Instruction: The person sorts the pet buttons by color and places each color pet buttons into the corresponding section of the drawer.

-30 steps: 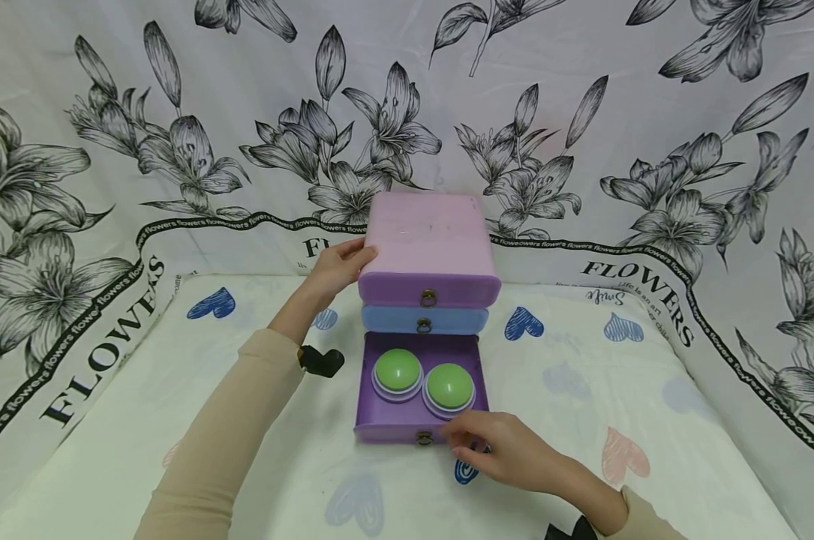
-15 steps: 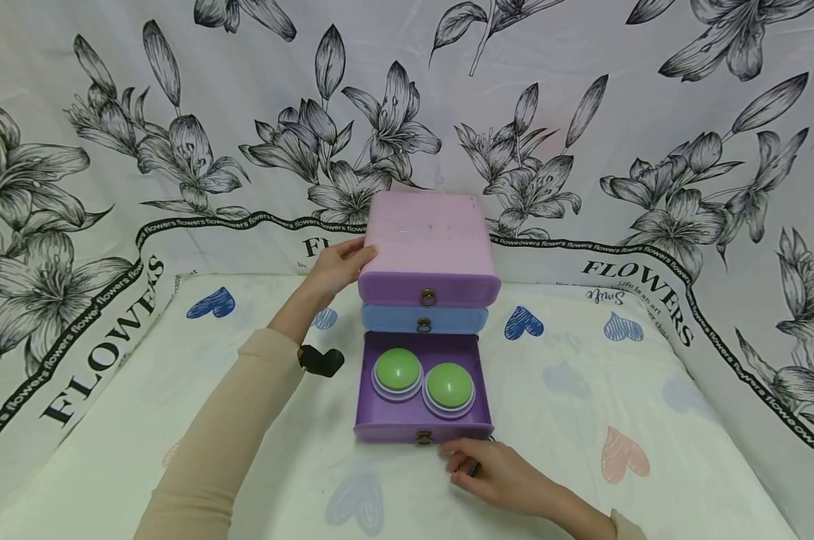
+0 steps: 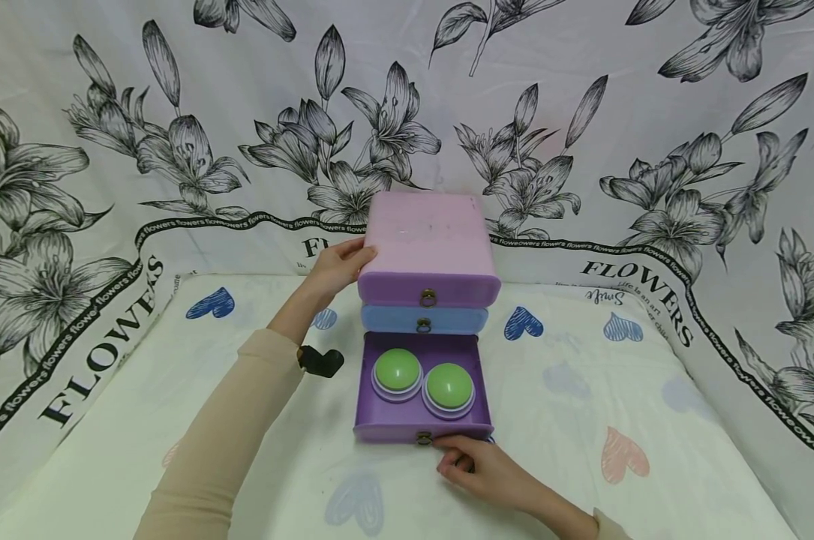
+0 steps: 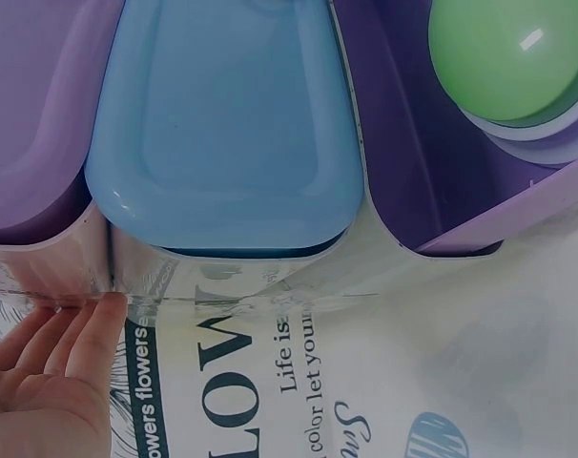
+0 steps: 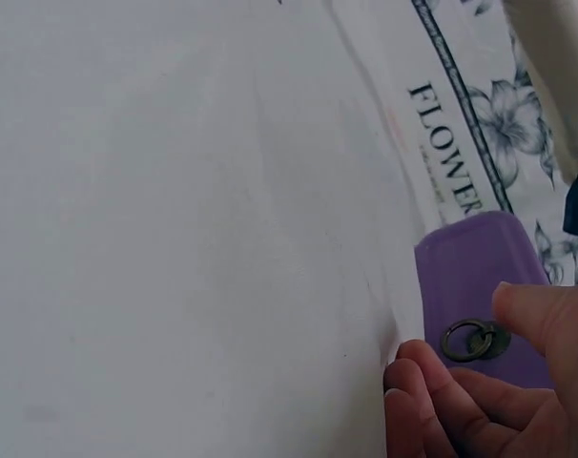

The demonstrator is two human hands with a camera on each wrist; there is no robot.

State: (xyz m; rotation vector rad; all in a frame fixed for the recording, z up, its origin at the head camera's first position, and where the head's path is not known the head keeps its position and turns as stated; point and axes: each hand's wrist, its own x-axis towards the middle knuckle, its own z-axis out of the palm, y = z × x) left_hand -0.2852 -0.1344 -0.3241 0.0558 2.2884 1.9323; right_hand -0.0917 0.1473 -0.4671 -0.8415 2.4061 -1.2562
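A small chest of drawers [image 3: 428, 232] has a pink top, with purple, blue and purple drawer fronts from top to bottom. Its bottom drawer [image 3: 379, 414] is pulled out and holds two green domed, white-rimmed round objects [image 3: 397, 370] [image 3: 449, 385]. My left hand [image 3: 339, 268] rests against the chest's upper left side; in the left wrist view its fingers [image 4: 93, 343] lie straight along that side. My right hand [image 3: 477, 469] is at the bottom drawer's front, index finger by the brass ring pull [image 3: 424, 438], other fingers loosely bent. The right wrist view shows the thumb near the ring [image 5: 467, 340].
The chest stands on a white cloth [image 3: 278, 450] printed with hearts. Behind it rises a curtain [image 3: 548, 45] with black lily drawings and a lettered border. Both blue [image 3: 424, 319] and upper purple [image 3: 400, 289] drawers are closed.
My right hand has drawn back from above the drawer's front right edge, then slid left below it to the ring pull. The left hand and the drawer stay where they were.
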